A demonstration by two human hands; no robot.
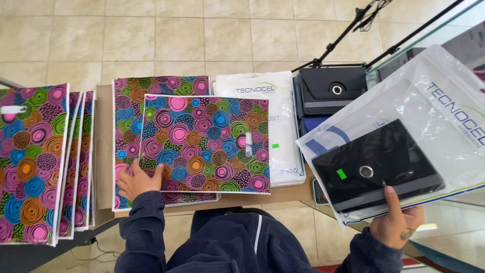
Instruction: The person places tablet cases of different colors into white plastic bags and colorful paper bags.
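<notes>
My left hand (137, 180) rests flat on the near left corner of a flat packet printed with colourful circles (204, 144), which lies on top of a matching packet (126, 116) on a small brown table (103, 151). My right hand (396, 222) grips the near edge of a clear plastic bag (434, 111) held up at the right. Inside the bag is a black tablet case (376, 164) with a round metal ring and a small green sticker.
Several more circle-patterned packets (35, 162) stand in a row at the left. White plastic bags (275, 126) are stacked beside the middle packets, then black cases (331, 91). Black stand legs (348, 35) cross the tiled floor, and a glass counter (454, 30) sits at the right.
</notes>
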